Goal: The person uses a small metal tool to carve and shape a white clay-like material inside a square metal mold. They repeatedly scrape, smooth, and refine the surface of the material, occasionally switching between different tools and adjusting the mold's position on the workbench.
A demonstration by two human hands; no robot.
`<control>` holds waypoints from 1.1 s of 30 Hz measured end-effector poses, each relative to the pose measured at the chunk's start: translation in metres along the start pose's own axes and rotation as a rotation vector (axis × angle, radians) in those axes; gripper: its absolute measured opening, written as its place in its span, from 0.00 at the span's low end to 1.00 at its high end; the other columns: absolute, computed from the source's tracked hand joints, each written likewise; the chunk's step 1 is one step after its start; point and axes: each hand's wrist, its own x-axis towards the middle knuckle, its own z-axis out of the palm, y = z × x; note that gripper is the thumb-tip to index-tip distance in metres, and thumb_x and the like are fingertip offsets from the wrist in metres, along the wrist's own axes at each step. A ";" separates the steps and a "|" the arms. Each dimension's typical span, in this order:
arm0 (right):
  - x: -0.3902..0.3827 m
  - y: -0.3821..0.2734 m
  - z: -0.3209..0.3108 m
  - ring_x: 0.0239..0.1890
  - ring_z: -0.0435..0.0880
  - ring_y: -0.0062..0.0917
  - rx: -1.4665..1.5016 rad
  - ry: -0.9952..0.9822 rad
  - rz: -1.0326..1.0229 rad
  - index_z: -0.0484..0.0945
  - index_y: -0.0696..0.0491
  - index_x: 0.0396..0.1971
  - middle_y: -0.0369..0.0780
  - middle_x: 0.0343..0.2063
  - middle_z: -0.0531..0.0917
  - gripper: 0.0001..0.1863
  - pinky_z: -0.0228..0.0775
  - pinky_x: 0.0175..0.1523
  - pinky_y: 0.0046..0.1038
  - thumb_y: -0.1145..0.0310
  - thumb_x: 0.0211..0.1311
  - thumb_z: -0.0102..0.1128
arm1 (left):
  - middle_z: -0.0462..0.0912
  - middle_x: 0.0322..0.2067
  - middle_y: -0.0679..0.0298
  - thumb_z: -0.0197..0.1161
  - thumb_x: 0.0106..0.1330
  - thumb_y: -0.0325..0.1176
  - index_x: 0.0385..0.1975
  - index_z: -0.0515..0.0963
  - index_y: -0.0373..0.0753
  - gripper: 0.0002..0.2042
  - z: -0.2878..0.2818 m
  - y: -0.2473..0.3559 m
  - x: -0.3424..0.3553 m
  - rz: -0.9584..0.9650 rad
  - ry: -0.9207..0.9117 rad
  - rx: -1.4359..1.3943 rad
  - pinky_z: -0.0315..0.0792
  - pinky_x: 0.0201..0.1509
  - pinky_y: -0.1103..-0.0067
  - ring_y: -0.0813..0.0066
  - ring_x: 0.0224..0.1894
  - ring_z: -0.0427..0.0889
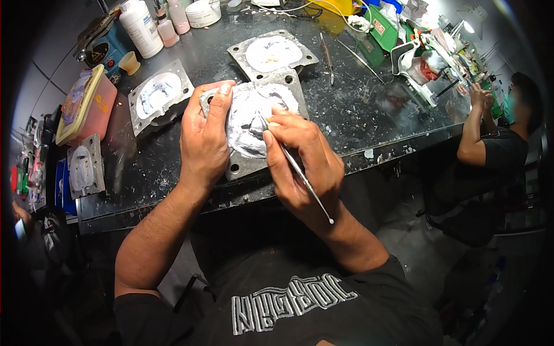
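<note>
My left hand point(205, 138) grips the left side of a square metal flask point(242, 168) filled with white plaster point(245, 135), thumb on its top edge. My right hand point(306, 161) holds a thin metal instrument point(309, 187) like a pen, its fingers over the plaster and its tip at the middle of the fill, partly hidden. Behind that flask lies another plaster-filled flask point(274, 55); a third point(158, 95) lies to the left, and a smaller metal piece with plaster point(83, 170) stands at the far left.
On the dark bench point(358, 121) are bottles point(141, 32), a pink tub point(81, 106), a blue machine point(101, 49), loose tools point(358, 60), a green box point(384, 29) and an articulator point(421, 69). A co-worker point(490, 138) sits at the right; another person's hand point(22, 213) shows at far left.
</note>
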 end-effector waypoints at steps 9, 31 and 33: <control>0.009 0.007 -0.008 0.42 0.93 0.41 0.155 -0.036 0.215 0.83 0.60 0.39 0.49 0.36 0.89 0.05 0.83 0.54 0.37 0.76 0.69 0.71 | 0.86 0.46 0.62 0.55 0.84 0.40 0.55 0.80 0.30 0.18 0.000 -0.002 0.003 -0.071 0.004 -0.008 0.76 0.56 0.81 0.80 0.47 0.82; 0.056 0.086 -0.016 0.44 0.86 0.19 0.727 -0.384 0.494 0.84 0.60 0.40 0.38 0.40 0.88 0.09 0.77 0.55 0.23 0.69 0.76 0.67 | 0.87 0.42 0.63 0.58 0.84 0.39 0.52 0.82 0.31 0.15 -0.005 -0.013 0.040 -0.130 -0.183 -0.121 0.78 0.49 0.83 0.83 0.42 0.83; 0.058 0.089 -0.016 0.44 0.86 0.18 0.745 -0.394 0.490 0.84 0.59 0.40 0.37 0.39 0.88 0.08 0.77 0.54 0.22 0.69 0.76 0.67 | 0.87 0.41 0.63 0.58 0.84 0.39 0.52 0.81 0.30 0.15 -0.004 -0.012 0.039 -0.125 -0.176 -0.127 0.78 0.47 0.83 0.83 0.40 0.83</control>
